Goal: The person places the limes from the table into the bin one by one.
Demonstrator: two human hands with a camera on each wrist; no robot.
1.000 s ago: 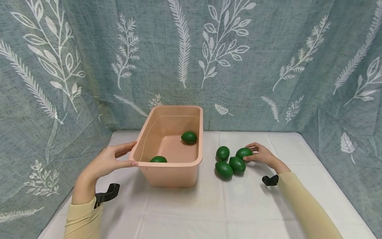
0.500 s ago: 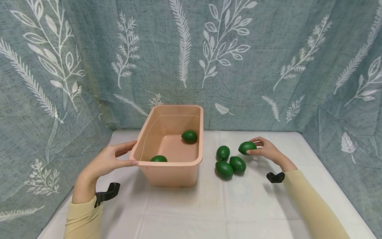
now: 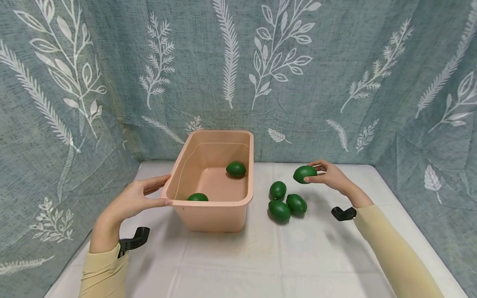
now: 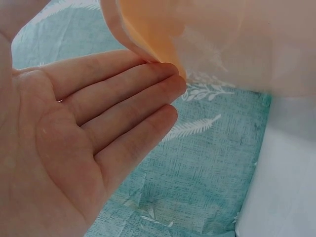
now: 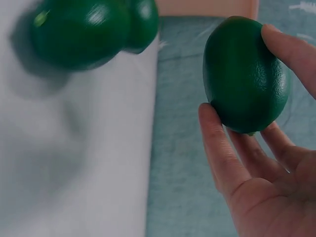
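My right hand [image 3: 329, 176] holds a dark green lime [image 3: 304, 174] between thumb and fingertips, raised above the table. In the right wrist view the thumb presses one side of this lime [image 5: 245, 74], with fingers on the other side and below. My left hand [image 3: 130, 203] touches the left front corner of a peach-coloured plastic tub [image 3: 216, 221]. Its fingers [image 4: 131, 108] are straight in the left wrist view, their tips at the tub's rim. Inside the tub lie one lime [image 3: 236, 169] at the back right and another lime [image 3: 198, 197] near the front, partly hidden by the front wall.
Three more limes lie close together right of the tub: a back lime [image 3: 278, 190], a front lime [image 3: 279, 211] and a right lime [image 3: 297, 204]. A white cloth [image 3: 231, 265] covers the table. Blue-green leaf-patterned curtains [image 3: 320, 82] stand at the back and both sides.
My right hand has lifted a lime away from the group on the table, first slightly right, then higher. My left hand and the tub have stayed in place.
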